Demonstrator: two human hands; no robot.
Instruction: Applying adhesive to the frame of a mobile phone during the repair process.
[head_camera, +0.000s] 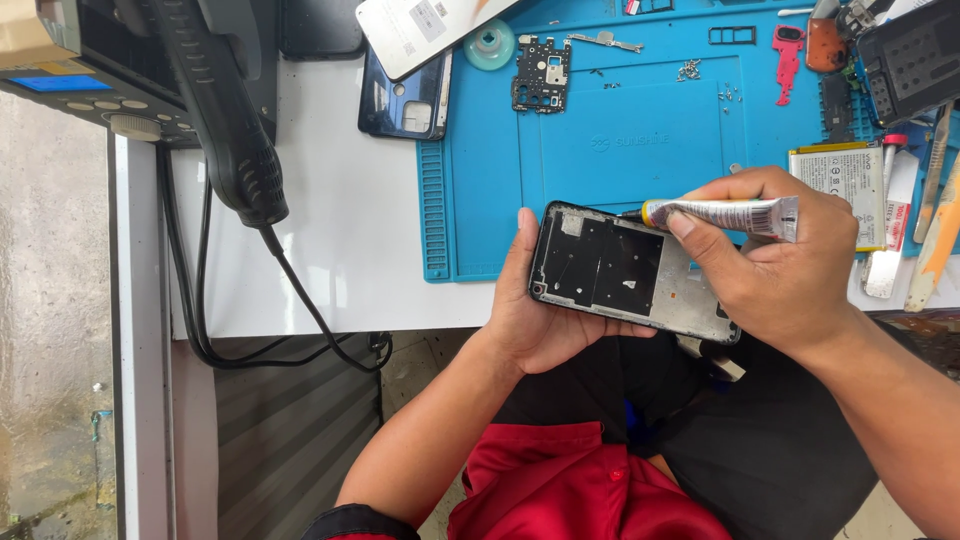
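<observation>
Left hand (535, 320) cupped under black rectangular phone frame with bare metal inner plate (630, 272), fingers wrapped round its near end, thumb up along the short edge; frame held level above the lap, just off the front edge of white desk (340, 240). Right hand (790, 265) closed round small silvery squeeze tube with yellow collar and fine black nozzle (725, 213), thumb pressing the tube body, nozzle tip touching or just short of the frame's upper long edge; exact contact hard to tell. Blue silicone work mat with ridged border (600, 150) on desk behind, carrying dark green circuit board (541, 73), scattered tiny screws (688, 70), red plastic bracket (788, 50). Dark blue phone back cover (400, 100) at mat's left edge; flat battery pack with white label (842, 180) to the right, just beyond the tube. Black hot-air handle with cable (235, 130) hanging at left. Judged good practice here: light, even thumb pressure, nozzle kept on the narrow rim ledge, thin unbroken bead, frame held steady and level by the supporting hand, no adhesive straying onto the inner plate or into the corner camera opening.
</observation>
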